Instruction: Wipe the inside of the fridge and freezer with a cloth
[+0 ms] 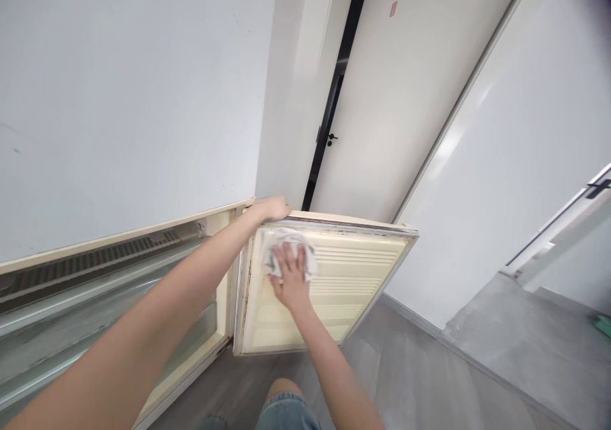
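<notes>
A cream-coloured refrigerator door stands swung open, its ribbed inner panel facing me. My left hand rests over the door's top edge near the hinge side, fingers curled round it; the fingertips are partly hidden. Against the upper left of the inner panel, my right hand presses a crumpled white cloth with its fingers spread over it. Dark grime shows along the door's gasket. To the left is the open refrigerator cabinet, partly covered by my left forearm, with transparent drawer fronts inside.
The refrigerator's white top spans the upper left. Behind the door are a white room door with a black handle and a white wall. Grey flooring lies below, with my knee near the bottom. Something green sits at the far right.
</notes>
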The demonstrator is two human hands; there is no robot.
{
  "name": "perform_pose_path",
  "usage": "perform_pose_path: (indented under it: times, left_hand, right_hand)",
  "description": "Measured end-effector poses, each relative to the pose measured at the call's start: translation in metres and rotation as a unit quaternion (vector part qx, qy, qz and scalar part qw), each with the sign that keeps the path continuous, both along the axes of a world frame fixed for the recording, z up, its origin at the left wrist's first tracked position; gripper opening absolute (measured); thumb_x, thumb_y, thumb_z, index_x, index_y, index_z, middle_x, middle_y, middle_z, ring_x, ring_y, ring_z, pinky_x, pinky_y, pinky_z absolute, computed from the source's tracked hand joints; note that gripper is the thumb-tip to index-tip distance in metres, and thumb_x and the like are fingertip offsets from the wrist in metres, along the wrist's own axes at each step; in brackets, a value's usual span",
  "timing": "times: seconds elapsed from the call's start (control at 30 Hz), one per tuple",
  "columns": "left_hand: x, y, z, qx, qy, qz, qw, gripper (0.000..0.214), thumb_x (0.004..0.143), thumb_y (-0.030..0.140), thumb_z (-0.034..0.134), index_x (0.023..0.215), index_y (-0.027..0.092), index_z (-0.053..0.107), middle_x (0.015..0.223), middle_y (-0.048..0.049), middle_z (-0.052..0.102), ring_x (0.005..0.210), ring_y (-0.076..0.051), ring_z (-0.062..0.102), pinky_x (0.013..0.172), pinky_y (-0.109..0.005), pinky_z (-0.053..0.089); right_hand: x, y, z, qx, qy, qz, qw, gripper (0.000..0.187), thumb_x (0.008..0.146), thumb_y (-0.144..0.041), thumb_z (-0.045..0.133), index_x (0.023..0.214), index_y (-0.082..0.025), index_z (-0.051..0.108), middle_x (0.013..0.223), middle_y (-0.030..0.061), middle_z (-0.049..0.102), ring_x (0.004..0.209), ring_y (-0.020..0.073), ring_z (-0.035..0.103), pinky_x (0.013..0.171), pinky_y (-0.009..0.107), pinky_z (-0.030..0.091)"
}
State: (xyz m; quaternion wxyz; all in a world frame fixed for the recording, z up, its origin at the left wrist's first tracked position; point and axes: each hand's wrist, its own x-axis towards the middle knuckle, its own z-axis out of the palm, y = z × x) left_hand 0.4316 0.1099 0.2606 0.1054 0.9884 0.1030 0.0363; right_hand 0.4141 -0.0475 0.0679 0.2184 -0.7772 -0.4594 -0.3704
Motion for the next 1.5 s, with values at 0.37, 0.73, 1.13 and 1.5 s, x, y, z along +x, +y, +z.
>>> perform_pose_path:
  times: [0.37, 0.73, 1.13, 1.5]
  left_hand:
    - [-0.005, -0.002, 0.004, -0.006, 0.004, -0.013, 1.0, 0.05, 0.088, 0.054, 0.032, 0.102, 0.016, 0.062, 0.111, -0.0106, 0.069, 0.095, -0.019, 0.064, 0.084, -0.041, 0.05]
    - [-0.004, -0.003, 0.003, 0.0, 0.002, -0.008, 1.0, 0.052, 0.087, 0.052, 0.031, 0.107, 0.015, 0.061, 0.119, -0.0132, 0.066, 0.101, -0.021, 0.063, 0.086, -0.041, 0.049]
    - [-0.007, -0.007, 0.004, 0.014, 0.002, -0.002, 1.0, 0.051, 0.086, 0.045, 0.028, 0.103, 0.014, 0.064, 0.114, -0.0147, 0.069, 0.097, -0.022, 0.064, 0.083, -0.038, 0.05]
    - [-0.01, -0.008, 0.003, 0.014, -0.01, 0.005, 1.0, 0.051, 0.082, 0.041, 0.027, 0.107, 0.015, 0.064, 0.116, -0.0154, 0.069, 0.096, -0.027, 0.065, 0.077, -0.038, 0.05]
  right_hand:
    - [0.13, -0.149, 0.032, 0.444, 0.194, -0.217, 0.848, 0.068, 0.094, -0.049, 0.022, 0.15, -0.012, 0.013, 0.152, 0.0177, 0.026, 0.143, 0.0291, 0.012, 0.111, 0.06, 0.012]
    - [0.115, -0.116, -0.046, 0.483, 0.244, -0.252, 0.803, 0.069, 0.094, -0.048, 0.019, 0.146, -0.002, 0.016, 0.151, 0.026, 0.019, 0.142, 0.0307, 0.015, 0.113, 0.053, 0.016]
    - [-0.045, 0.04, -0.127, 0.036, 0.123, 0.008, 0.992, 0.06, 0.09, -0.044, 0.041, 0.146, -0.024, 0.032, 0.147, 0.0104, 0.036, 0.142, 0.0386, 0.005, 0.104, 0.065, 0.023]
    - [0.08, -0.099, -0.143, 0.235, 0.09, -0.193, 0.948, 0.052, 0.09, -0.033, 0.036, 0.139, -0.014, 0.043, 0.146, 0.0221, 0.034, 0.141, 0.0359, 0.016, 0.1, 0.068, 0.027]
